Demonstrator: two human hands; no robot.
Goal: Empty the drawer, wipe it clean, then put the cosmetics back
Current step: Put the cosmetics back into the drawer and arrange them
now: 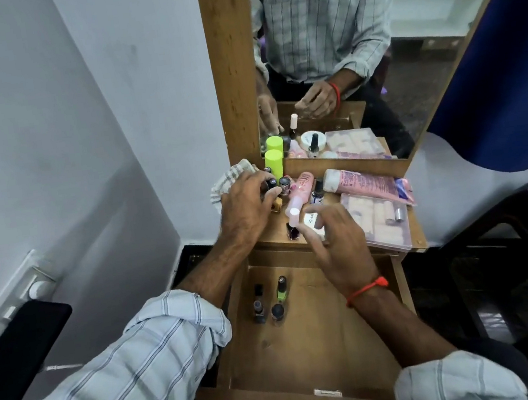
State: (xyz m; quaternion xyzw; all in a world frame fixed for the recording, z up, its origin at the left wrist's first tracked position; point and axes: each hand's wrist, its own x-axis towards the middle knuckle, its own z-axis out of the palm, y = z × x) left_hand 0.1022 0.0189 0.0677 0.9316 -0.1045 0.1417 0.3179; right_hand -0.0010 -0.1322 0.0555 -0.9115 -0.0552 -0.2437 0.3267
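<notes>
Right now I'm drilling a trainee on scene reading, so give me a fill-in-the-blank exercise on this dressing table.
1. The open drawer holds ____ small bottles.
2. The left hand grips a small bottle on the ____.
3. The right hand's wrist wears a ____ thread.
4. The tall cap by the mirror is ____.

Answers: four; tabletop; red; green
</notes>
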